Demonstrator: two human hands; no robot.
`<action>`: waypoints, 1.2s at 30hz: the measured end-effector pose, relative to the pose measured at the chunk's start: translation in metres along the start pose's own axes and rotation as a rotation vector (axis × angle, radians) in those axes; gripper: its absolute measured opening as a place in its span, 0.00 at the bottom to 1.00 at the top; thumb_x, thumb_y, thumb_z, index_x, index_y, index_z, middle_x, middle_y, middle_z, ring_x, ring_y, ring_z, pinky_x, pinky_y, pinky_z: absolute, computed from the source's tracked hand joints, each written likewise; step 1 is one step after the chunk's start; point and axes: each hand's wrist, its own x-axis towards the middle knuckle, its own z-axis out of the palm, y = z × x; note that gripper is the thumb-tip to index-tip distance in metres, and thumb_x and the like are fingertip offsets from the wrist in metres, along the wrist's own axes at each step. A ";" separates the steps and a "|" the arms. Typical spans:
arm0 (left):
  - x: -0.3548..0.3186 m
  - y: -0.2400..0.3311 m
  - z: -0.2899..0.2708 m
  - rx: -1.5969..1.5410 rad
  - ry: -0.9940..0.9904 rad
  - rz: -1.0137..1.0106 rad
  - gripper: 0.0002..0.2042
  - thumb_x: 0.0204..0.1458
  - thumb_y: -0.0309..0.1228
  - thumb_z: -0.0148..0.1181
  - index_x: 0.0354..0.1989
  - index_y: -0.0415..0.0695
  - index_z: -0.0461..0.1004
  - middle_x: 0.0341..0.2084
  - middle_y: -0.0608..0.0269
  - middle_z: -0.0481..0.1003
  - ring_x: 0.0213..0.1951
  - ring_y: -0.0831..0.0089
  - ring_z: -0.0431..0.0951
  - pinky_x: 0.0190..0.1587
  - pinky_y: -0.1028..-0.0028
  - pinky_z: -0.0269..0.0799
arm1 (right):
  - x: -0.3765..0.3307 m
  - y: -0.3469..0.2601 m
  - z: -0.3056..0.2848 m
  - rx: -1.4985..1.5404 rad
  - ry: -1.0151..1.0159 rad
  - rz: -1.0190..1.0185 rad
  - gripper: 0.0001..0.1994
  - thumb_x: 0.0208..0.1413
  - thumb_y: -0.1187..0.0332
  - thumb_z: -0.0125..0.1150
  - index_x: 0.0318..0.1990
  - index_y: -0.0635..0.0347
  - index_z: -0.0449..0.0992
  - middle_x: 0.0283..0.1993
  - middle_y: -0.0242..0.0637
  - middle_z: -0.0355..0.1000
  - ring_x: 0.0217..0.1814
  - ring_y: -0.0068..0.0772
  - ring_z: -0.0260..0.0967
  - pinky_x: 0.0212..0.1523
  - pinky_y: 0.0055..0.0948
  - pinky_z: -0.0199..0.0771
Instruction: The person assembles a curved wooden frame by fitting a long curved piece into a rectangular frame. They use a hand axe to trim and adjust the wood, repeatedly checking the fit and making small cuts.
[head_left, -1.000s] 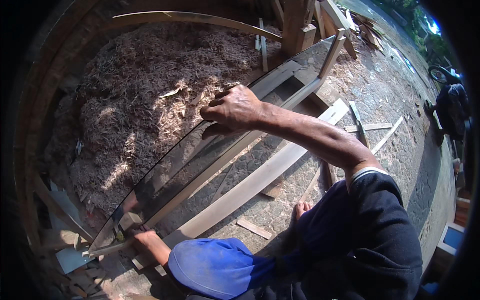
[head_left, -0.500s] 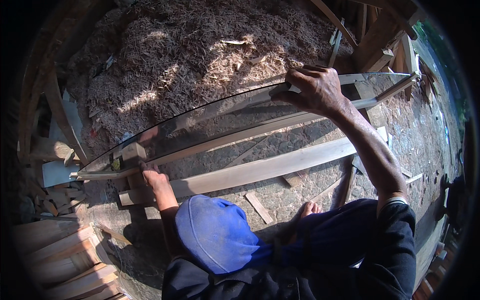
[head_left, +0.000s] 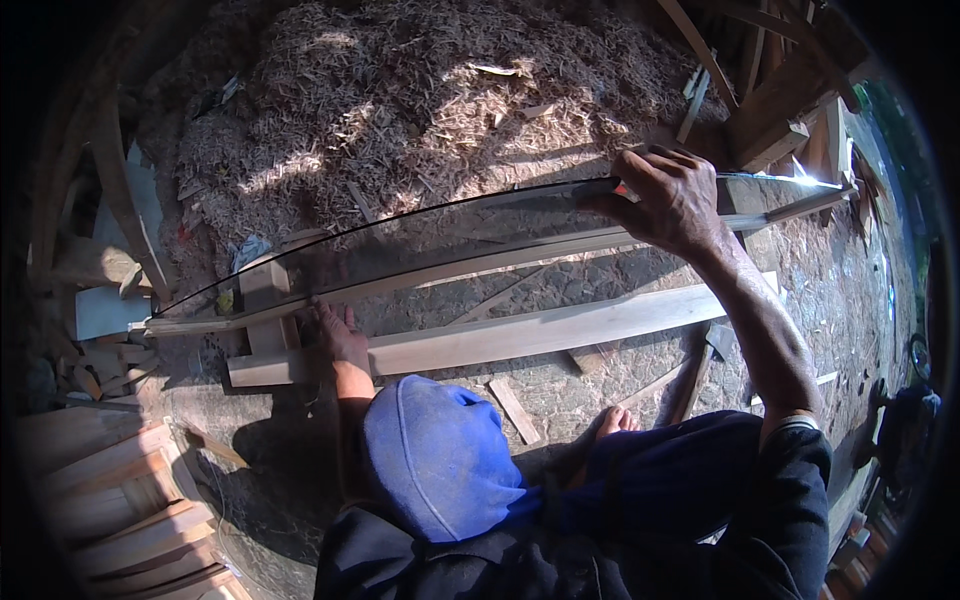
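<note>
A long, thin glass pane (head_left: pixel 450 235) with a dark upper edge slants across the view. Along its lower edge runs a pale wooden strip (head_left: pixel 480 261). My right hand (head_left: pixel 665 195) is closed over the upper edge, right of the middle. A bit of red shows beside its thumb, too small to name. Toward the left end, my left hand (head_left: pixel 343 335) has its fingers on the near side of the wooden strip. Faint finger shapes reflect in the glass above it. A wide pale board (head_left: pixel 520 338) lies nearer me, just right of my left hand.
Wood shavings (head_left: pixel 400 110) heap up beyond the pane. Short wooden blocks (head_left: pixel 265 290) lie under the left part. What looks like a hatchet (head_left: pixel 718 342) lies by my right forearm. Stacked timber (head_left: pixel 130 500) fills the lower left. Blue cloth (head_left: pixel 440 460) covers the lower middle.
My right hand has shifted slightly right and down in the picture. My left hand sits a little further right along the strip. The view has moved slightly.
</note>
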 end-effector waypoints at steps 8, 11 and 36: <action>-0.009 -0.007 0.015 -0.223 0.054 0.009 0.48 0.57 0.57 0.67 0.79 0.57 0.44 0.74 0.56 0.55 0.75 0.49 0.54 0.75 0.47 0.51 | 0.017 -0.014 -0.003 0.050 0.054 0.073 0.23 0.49 0.48 0.78 0.27 0.54 0.73 0.23 0.36 0.72 0.26 0.42 0.74 0.30 0.40 0.71; -0.012 -0.005 0.020 -0.415 -0.055 -0.161 0.50 0.56 0.58 0.68 0.79 0.55 0.44 0.74 0.53 0.54 0.75 0.49 0.54 0.75 0.44 0.49 | 0.016 -0.012 -0.002 0.062 0.030 0.103 0.23 0.47 0.48 0.79 0.28 0.55 0.73 0.24 0.37 0.72 0.27 0.44 0.74 0.30 0.40 0.71; -0.189 0.231 0.212 1.540 -1.080 1.339 0.30 0.51 0.41 0.73 0.61 0.43 0.72 0.44 0.51 0.79 0.49 0.50 0.78 0.53 0.54 0.69 | 0.009 -0.001 -0.001 -0.003 0.010 0.058 0.27 0.54 0.33 0.66 0.34 0.50 0.74 0.23 0.33 0.73 0.29 0.45 0.77 0.27 0.44 0.73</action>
